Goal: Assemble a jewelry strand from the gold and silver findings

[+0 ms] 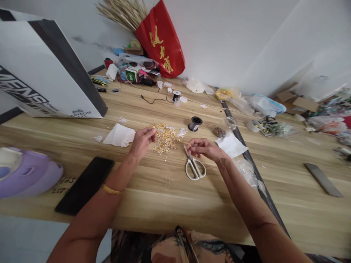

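A gold and silver beaded ornament (165, 137) lies on the wooden table (164, 190) between my hands. My left hand (142, 140) is closed, pinching the ornament's left edge. My right hand (204, 148) is closed in a pinch at the ornament's right side, on a thin gold wire or stem that runs from it. White-handled scissors (194, 166) lie on the table just below my right hand. A spool of thin wire (195, 123) stands just beyond the ornament.
A black phone (85, 184) lies at the near left beside a purple object (27, 171). A white shopping bag (41, 69) stands at the far left. Crumpled tissue (119, 136), white paper (231, 145), a red bag (161, 40), tape rolls and clutter fill the far edge.
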Demonstrator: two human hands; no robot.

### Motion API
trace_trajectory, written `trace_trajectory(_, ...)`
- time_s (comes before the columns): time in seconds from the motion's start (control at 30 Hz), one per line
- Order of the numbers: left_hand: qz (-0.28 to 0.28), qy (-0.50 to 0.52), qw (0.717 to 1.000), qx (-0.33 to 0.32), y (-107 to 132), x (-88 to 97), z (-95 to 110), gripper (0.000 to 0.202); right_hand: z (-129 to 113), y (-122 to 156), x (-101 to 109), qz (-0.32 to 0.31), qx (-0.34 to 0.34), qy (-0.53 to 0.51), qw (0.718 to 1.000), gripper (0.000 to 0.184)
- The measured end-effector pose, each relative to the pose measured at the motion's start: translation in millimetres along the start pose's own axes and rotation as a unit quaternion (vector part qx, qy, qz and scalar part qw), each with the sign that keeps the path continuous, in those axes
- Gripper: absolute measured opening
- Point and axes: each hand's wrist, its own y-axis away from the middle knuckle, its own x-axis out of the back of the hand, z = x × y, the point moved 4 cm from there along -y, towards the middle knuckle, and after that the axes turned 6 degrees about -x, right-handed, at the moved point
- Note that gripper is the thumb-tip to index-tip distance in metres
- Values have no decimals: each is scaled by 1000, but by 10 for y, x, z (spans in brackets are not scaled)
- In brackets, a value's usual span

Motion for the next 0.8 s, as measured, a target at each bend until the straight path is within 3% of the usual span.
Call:
trace_trajectory(0.33,8,-7,1000,6,-6,20,-27,20,-210,153,105,52,3,1,999,29)
trace_trajectory(0.6,2,-11,999,31,19,-11,-84,23,-456,248,123,56,43,56,996,33)
trace_trajectory(0.8,-13,-20,999,38,42,-61,-111,23,-586,255,96,98,79,79,989,23)
